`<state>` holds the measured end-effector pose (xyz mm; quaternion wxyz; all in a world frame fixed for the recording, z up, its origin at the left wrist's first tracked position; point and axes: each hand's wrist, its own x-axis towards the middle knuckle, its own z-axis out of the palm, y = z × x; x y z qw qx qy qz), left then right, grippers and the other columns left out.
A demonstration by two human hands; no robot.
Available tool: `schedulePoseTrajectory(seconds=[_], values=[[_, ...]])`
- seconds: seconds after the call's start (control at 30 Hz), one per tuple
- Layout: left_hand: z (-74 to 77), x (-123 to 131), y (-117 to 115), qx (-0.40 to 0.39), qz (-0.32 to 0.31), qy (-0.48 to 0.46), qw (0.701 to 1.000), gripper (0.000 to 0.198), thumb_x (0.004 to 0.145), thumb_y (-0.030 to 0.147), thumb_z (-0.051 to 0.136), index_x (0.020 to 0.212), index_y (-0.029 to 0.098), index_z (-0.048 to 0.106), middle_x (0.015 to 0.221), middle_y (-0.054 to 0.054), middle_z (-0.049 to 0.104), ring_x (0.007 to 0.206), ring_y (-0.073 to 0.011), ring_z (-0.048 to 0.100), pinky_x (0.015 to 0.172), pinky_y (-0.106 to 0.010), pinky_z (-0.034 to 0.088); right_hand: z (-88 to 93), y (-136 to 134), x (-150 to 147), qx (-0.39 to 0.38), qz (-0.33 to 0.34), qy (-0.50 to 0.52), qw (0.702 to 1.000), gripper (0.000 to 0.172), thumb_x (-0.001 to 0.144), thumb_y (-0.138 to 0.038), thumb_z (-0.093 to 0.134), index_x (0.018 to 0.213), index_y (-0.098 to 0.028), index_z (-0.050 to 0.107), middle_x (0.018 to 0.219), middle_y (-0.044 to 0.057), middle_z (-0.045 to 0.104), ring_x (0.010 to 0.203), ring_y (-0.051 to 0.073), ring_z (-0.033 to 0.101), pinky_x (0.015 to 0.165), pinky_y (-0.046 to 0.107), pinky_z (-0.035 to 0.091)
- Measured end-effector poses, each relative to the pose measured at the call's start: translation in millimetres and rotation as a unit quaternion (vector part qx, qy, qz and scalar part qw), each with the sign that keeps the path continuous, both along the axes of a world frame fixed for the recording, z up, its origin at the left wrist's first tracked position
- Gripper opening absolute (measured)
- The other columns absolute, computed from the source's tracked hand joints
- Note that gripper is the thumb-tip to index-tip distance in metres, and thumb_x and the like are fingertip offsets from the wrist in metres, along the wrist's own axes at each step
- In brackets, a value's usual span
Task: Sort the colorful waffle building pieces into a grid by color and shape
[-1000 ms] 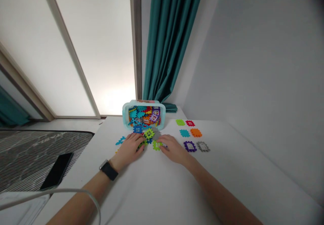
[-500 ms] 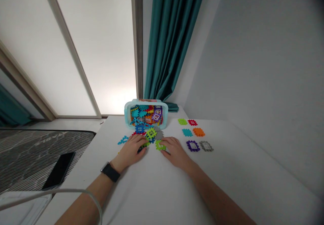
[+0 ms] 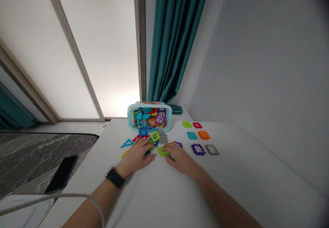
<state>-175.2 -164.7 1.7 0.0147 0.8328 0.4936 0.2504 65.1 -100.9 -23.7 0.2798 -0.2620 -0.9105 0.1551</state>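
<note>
A pale blue box (image 3: 131,116) lies tipped on its side on the white table (image 3: 159,193), full of coloured interlocking plastic tiles. Several tiles have spilled in front of it, among them a lime tile (image 3: 155,136), a grey tile (image 3: 162,138) and a blue tile (image 3: 143,131). My left hand (image 3: 137,154), with a black watch (image 3: 114,177) on its wrist, lies flat with its fingers over a dark tile. My right hand (image 3: 180,157) pinches a small lime-green tile (image 3: 161,151) between thumb and fingertips, close to my left fingertips.
Laid out in pairs to the right are a green tile (image 3: 186,124), red tile (image 3: 197,125), teal tile (image 3: 192,135), orange tile (image 3: 204,135), purple tile (image 3: 198,149) and grey frame tile (image 3: 211,149). A black phone (image 3: 61,175) lies left. A teal curtain (image 3: 172,43) hangs behind.
Both hands have drawn back a little from the box toward me, the lime-green tile coming along with my right hand. More spilled tiles now show in front of the box.
</note>
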Motion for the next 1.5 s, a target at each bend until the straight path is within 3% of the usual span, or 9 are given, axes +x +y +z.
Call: schedulePoseTrajectory(seconds=[0.1, 0.2, 0.33, 0.57, 0.73, 0.9, 1.03, 1.2, 1.5], values=[[-0.1, 8.2, -1.5, -0.011, -0.028, -0.001, 1.000, 0.032, 0.088, 0.033, 0.068, 0.118, 0.024, 0.064, 0.117, -0.007, 0.068, 0.112, -0.0257, 0.060, 0.100, -0.042, 0.047, 4.7, -5.2, -4.8, -0.024, 0.014, 0.020, 0.999, 0.025, 0.085, -0.007, 0.055, 0.101, -0.023, 0.067, 0.108, 0.007, 0.071, 0.104, 0.024, 0.065, 0.095, 0.042, 0.051], [0.1, 13.4, -1.6, -0.025, -0.042, -0.002, 0.999, 0.013, 0.092, 0.026, 0.062, 0.104, 0.024, 0.067, 0.104, -0.005, 0.071, 0.103, -0.0234, 0.062, 0.094, -0.039, 0.048, 9.3, -9.0, -7.6, -0.049, 0.012, 0.032, 0.998, 0.022, 0.088, -0.009, 0.052, 0.098, -0.023, 0.067, 0.100, 0.006, 0.072, 0.097, 0.023, 0.067, 0.091, 0.040, 0.053], [-1.6, 15.7, -0.9, -0.018, -0.011, -0.095, 0.995, 0.013, 0.096, 0.024, 0.054, 0.093, 0.021, 0.067, 0.094, -0.006, 0.071, 0.091, -0.0211, 0.064, 0.085, -0.036, 0.050, 10.4, -11.1, -9.3, -0.097, -0.004, 0.082, 0.992, 0.022, 0.093, -0.017, 0.049, 0.106, -0.023, 0.066, 0.101, 0.006, 0.072, 0.093, 0.021, 0.068, 0.084, 0.036, 0.054], [-7.9, 22.8, -1.7, -0.118, 0.010, -0.335, 0.935, 0.028, 0.096, 0.026, 0.053, 0.123, 0.019, 0.056, 0.082, -0.001, 0.067, 0.077, -0.0163, 0.065, 0.075, -0.030, 0.053, 4.0, -16.0, -17.5, -0.234, -0.046, 0.260, 0.936, 0.032, 0.097, -0.033, 0.050, 0.127, -0.023, 0.052, 0.075, -0.001, 0.062, 0.072, 0.017, 0.064, 0.070, 0.031, 0.054], [-11.2, 23.4, -6.0, -0.046, 0.001, -0.230, 0.972, 0.058, 0.088, 0.027, 0.065, 0.142, 0.022, 0.045, 0.104, -0.007, 0.068, 0.094, -0.0214, 0.066, 0.089, -0.038, 0.054, 6.2, -18.4, -18.8, -0.264, -0.052, 0.309, 0.912, 0.025, 0.095, -0.039, 0.054, 0.115, -0.023, 0.056, 0.074, -0.001, 0.060, 0.069, 0.016, 0.063, 0.065, 0.028, 0.054], [-5.5, 16.5, -7.6, 0.028, 0.015, -0.129, 0.991, 0.052, 0.086, 0.032, 0.068, 0.135, 0.024, 0.052, 0.117, -0.011, 0.067, 0.109, -0.0270, 0.063, 0.098, -0.044, 0.051, 6.0, -20.0, -18.2, -0.268, -0.053, 0.302, 0.914, 0.028, 0.095, -0.041, 0.055, 0.115, -0.023, 0.060, 0.075, -0.001, 0.062, 0.068, 0.015, 0.062, 0.062, 0.027, 0.055], [1.4, 10.0, -9.2, 0.061, 0.012, -0.103, 0.993, 0.046, 0.086, 0.037, 0.069, 0.128, 0.024, 0.057, 0.119, -0.011, 0.066, 0.113, -0.0281, 0.061, 0.099, -0.045, 0.051, 10.9, -25.3, -16.2, -0.222, -0.061, 0.281, 0.932, 0.028, 0.097, -0.036, 0.052, 0.121, -0.024, 0.059, 0.087, 0.003, 0.067, 0.077, 0.017, 0.066, 0.071, 0.030, 0.057], [2.9, 3.2, -9.9, 0.095, 0.034, -0.135, 0.986, 0.046, 0.086, 0.036, 0.070, 0.128, 0.023, 0.057, 0.120, -0.012, 0.062, 0.110, -0.0271, 0.061, 0.096, -0.043, 0.052, 25.0, -30.3, -8.3, -0.047, -0.047, 0.217, 0.974, 0.036, 0.092, -0.026, 0.058, 0.129, -0.027, 0.057, 0.130, 0.011, 0.062, 0.110, 0.024, 0.063, 0.090, 0.039, 0.056], [7.4, 4.1, -13.5, 0.129, 0.043, -0.157, 0.978, 0.048, 0.089, 0.033, 0.070, 0.135, 0.029, 0.055, 0.147, -0.013, 0.044, 0.135, -0.0312, 0.045, 0.109, -0.053, 0.044, 27.3, -28.7, -8.6, 0.080, -0.031, 0.191, 0.978, 0.028, 0.095, -0.019, 0.057, 0.121, -0.028, 0.061, 0.125, 0.010, 0.067, 0.116, 0.024, 0.063, 0.100, 0.045, 0.052]])
